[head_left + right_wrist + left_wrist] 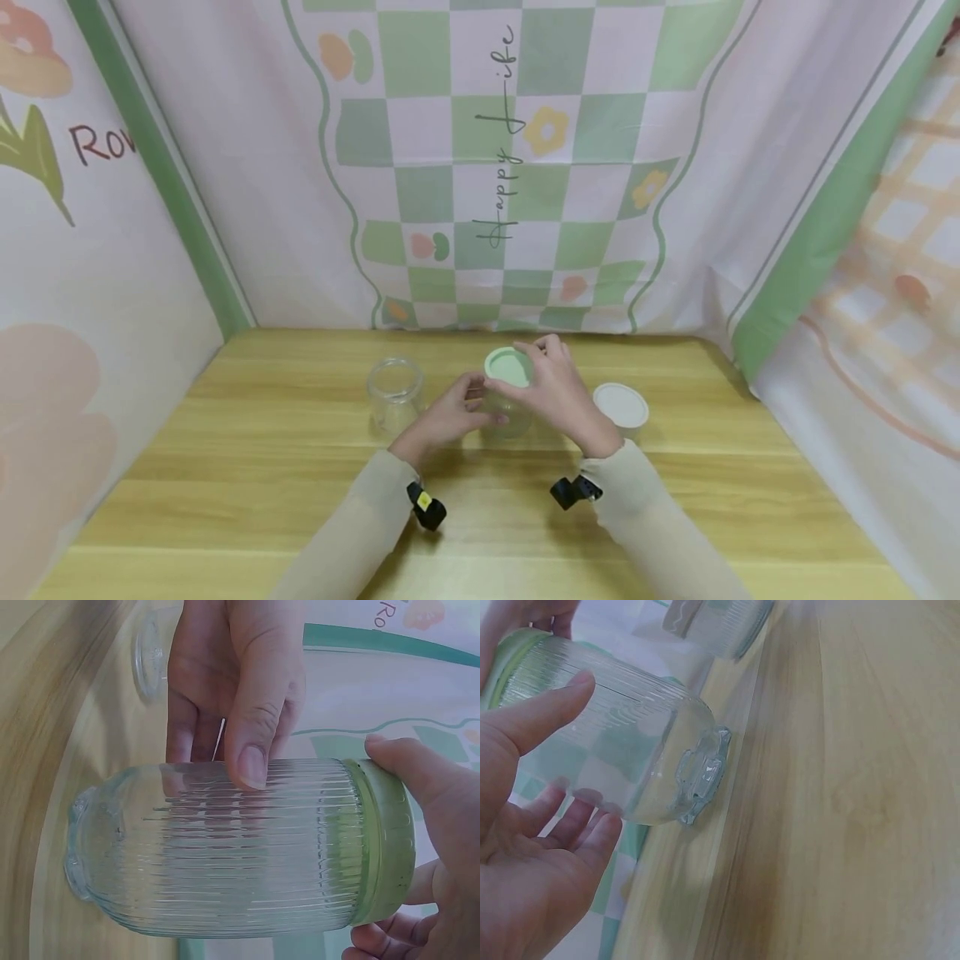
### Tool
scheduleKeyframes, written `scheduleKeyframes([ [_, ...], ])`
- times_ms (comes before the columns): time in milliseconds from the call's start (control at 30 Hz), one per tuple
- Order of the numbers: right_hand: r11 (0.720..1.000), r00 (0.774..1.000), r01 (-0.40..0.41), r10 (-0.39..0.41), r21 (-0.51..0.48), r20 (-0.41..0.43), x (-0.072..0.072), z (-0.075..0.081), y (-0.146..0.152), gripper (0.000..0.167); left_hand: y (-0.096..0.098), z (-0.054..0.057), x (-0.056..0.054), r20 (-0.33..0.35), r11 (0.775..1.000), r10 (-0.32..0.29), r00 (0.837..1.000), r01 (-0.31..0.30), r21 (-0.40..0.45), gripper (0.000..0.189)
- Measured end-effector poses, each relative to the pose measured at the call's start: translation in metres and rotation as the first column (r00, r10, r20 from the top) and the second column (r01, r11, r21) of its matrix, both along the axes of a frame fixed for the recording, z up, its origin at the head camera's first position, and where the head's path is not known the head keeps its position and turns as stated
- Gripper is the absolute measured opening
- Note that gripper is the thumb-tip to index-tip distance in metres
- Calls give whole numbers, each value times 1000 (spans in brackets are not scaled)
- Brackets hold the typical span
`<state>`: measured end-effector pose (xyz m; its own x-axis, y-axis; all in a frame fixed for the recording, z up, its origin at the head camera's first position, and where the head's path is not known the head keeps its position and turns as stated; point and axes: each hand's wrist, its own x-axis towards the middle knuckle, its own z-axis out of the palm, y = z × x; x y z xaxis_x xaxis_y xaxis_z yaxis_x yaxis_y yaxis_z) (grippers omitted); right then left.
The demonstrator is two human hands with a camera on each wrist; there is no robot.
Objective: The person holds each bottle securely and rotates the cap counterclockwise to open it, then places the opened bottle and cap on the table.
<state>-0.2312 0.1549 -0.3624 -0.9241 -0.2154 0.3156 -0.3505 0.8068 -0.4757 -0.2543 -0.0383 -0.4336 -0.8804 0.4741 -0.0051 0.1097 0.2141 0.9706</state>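
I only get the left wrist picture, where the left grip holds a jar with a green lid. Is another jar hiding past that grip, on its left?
Observer: Yes. The head view shows an open glass jar standing to the left of the left grip.
Operator: I just see bits of the right grip. Is it really holding the green lid?
Observer: Yes. The right wrist view shows its thumb at one edge of the lid and its fingers at the opposite edge.
Operator: Cool! Does the checkered cloth say anything?
Observer: In the head view it reads "Happy Life", turned sideways.
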Motion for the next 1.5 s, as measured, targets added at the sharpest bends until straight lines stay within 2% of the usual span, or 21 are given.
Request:
scheduleKeyframes([
  [267, 998, 998, -56, 57, -41, 26, -4, 1, 2, 85, -2, 0, 1, 11, 1000, -7, 1000, 7, 9, 76],
  [467, 988, 987, -145, 148, -54, 65, -12, 4, 11, 80, -1, 0, 0, -3, 1000, -24, 1000, 24, 4, 76],
  [600, 971, 965, -233, 237, -51, 108, -18, 9, 18, 78, -2, 1, 1, 3, 1000, -29, 1000, 29, 6, 78],
  [800, 937, 920, -347, 350, -45, 175, -24, 17, 27, 75, -2, 1, 0, 6, 999, -31, 999, 31, 10, 81],
  [967, 912, 888, -402, 411, -84, 206, -26, 18, 31, 72, -2, 1, -1, -8, 999, -40, 999, 40, 14, 80],
  [1067, 902, 878, -421, 431, -94, 208, -26, 19, 32, 71, -2, 0, -1, -5, 999, -35, 999, 35, 6, 81],
  [1300, 894, 871, -442, 447, -74, 205, -23, 20, 32, 72, -1, -2, -2, -6, 1000, -30, 1000, 30, -4, 82],
  [1500, 900, 882, -431, 436, -69, 180, -18, 21, 30, 76, -2, -1, -1, -13, 999, -30, 999, 30, -13, 80],
])
